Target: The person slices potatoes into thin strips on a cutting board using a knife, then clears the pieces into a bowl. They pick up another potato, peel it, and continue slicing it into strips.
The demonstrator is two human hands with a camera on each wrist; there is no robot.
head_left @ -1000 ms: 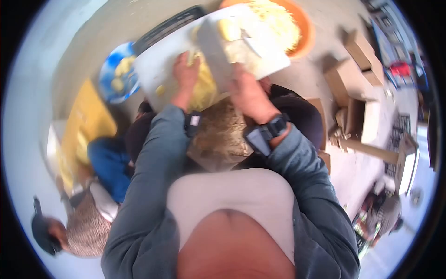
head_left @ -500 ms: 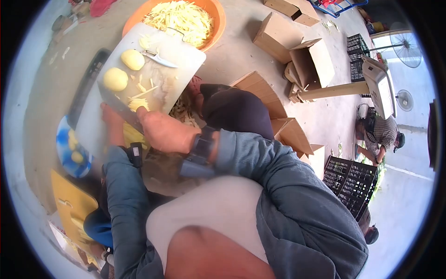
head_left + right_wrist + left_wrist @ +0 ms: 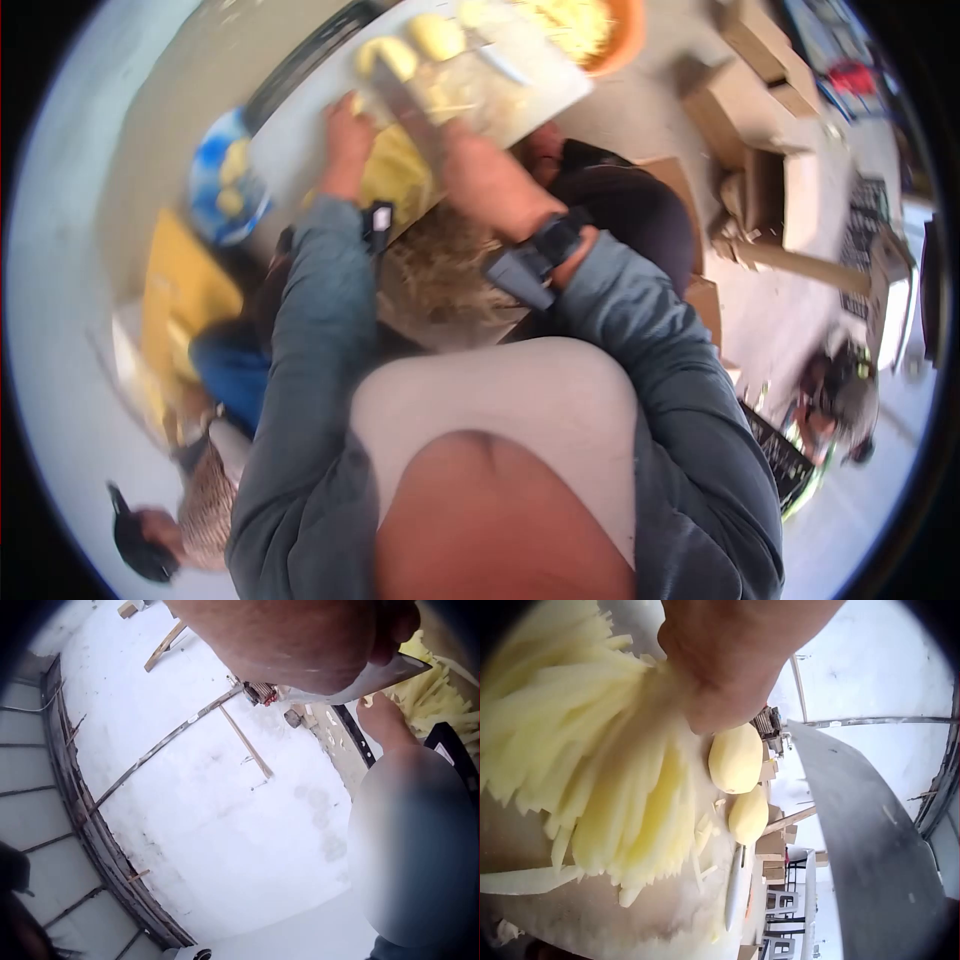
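Observation:
In the head view, the right hand [image 3: 490, 185] grips a broad knife [image 3: 408, 112] whose blade slants across the board, its tip by a peeled potato [image 3: 388, 58]. Beside the pile of pale yellow strips [image 3: 395, 168] is the left hand [image 3: 348, 145], blurred, with its fingers pointing up the board. The left wrist view shows that hand [image 3: 735, 660] at the edge of the fanned strips [image 3: 615, 765], with the blade [image 3: 862, 840] apart at the right. The right wrist view has the right hand [image 3: 292, 637] above the blade [image 3: 367, 684].
A second potato [image 3: 437, 37] and a small knife [image 3: 503, 63] lie on the white board [image 3: 285, 145]. Beyond it is an orange basin [image 3: 628, 38] of strips; a blue-and-white bowl [image 3: 210, 165] stands left. Peelings [image 3: 450, 270] lie below, cardboard boxes [image 3: 712, 110] at right.
The head view has swung, so board and hands appear farther right and higher. The knife, still in the right hand, now reaches closer to the potatoes.

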